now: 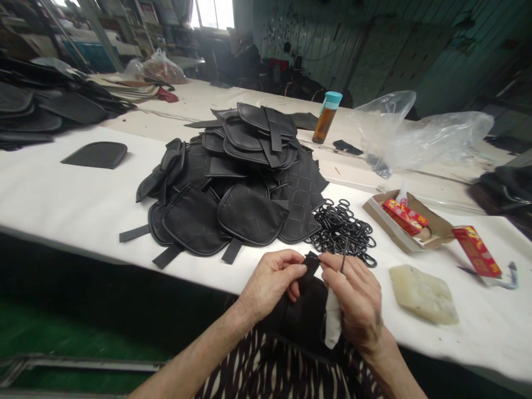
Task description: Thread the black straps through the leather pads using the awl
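Left hand and right hand meet over the lap, just short of the near edge of the surface. Left thumb and fingers are closed in a pinch on the black strap of a black piece lying in the lap. Right fingers are curled shut on the other side of the same strap end; they also appear to hold a thin black ring upright, though its full outline is hidden. A white wrap covers one right finger.

Judged from this grip, the step in hand is feeding the strap end through the ring. To do it well, the strap tip should be kept flat and stiff between the left fingertips, the ring held square to it, and the strap face kept untwisted as it passes.

Just beyond the hands lies a heap of rings, touching the pile of pieces, whose straps stick out toward the near edge. To the right, near the hand, sits a pale block; farther right are an open box with red packets and a loose red packet. Farther back stand a bottle and a clear bag; a single piece lies well apart at left.
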Demonstrator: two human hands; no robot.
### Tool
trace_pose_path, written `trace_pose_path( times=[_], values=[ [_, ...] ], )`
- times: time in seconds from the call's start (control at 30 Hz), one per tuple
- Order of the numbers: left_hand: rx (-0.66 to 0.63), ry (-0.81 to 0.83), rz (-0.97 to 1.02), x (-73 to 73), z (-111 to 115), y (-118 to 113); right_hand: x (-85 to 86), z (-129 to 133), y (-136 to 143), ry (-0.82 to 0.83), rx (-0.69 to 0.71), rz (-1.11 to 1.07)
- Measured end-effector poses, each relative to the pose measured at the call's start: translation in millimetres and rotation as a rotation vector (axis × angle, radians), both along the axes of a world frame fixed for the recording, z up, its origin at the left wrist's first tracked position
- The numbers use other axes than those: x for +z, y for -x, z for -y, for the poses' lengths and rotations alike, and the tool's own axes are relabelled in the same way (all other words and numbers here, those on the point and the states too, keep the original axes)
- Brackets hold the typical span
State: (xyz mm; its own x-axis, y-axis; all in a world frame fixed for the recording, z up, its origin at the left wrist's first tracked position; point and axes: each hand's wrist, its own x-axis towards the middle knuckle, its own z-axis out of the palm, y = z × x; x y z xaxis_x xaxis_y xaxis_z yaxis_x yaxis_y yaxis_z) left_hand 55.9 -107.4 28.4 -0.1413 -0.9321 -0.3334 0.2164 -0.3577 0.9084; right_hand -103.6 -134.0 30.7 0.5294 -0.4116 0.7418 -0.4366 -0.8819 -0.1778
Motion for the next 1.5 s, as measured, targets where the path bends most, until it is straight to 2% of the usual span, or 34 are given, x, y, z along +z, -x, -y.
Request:
trace_pose_path(
  times=[0.27,0.47,0.57,0.73,0.83,1.03,1.1,1.23,1.3,1.4,1.43,1.5],
  values=[
    [0.012,0.042,-0.052,-6.3,-1.6,-2.1,0.5,-0.4,-3.0,0.066,0.064,-0.031],
    [-0.002,0.025,-0.158,-8.6,-0.7,-5.6,-7.9,-12.0,-6.9,-0.017,0.086,0.012],
    [0.007,0.013,-0.129,-4.5,0.8,-5.3,-19.4,-18.1,-5.2,-0.172,0.045,0.102],
    [0.047,0.002,-0.025,0.9,-1.8,0.3,-29.5,-24.4,-11.6,-0.628,-0.169,0.407],
    [0.1,0.018,0.026,0.2,-4.3,5.7,-25.7,-26.0,-19.9,-0.878,-0.137,0.462],
    [0.15,0.059,0.071,-4.2,-6.7,11.2,-19.9,-24.5,-23.0,-0.869,-0.217,0.386],
    [0.164,0.067,0.136,-0.8,-10.5,9.2,-18.3,-20.2,-20.7,-0.878,-0.217,0.417],
    [0.266,0.137,0.386,12.9,-25.3,2.3,-10.7,-6.6,-15.3,-0.822,-0.2,0.522],
    [0.184,0.039,0.259,16.2,-31.3,0.1,-6.0,-1.2,-13.9,-0.756,-0.188,0.559],
    [-0.094,-0.363,-0.24,12.1,-32.6,-0.6,-2.3,-1.9,-13.7,-0.692,-0.141,0.557],
    [-0.131,-0.485,-0.387,9.6,-31.2,-0.6,-2.0,-5.1,-13.4,-0.684,-0.111,0.545],
    [-0.091,-0.618,-0.567,6.0,-27.4,-0.6,-2.0,-15.3,-11.8,-0.677,-0.021,0.507]
  ],
)
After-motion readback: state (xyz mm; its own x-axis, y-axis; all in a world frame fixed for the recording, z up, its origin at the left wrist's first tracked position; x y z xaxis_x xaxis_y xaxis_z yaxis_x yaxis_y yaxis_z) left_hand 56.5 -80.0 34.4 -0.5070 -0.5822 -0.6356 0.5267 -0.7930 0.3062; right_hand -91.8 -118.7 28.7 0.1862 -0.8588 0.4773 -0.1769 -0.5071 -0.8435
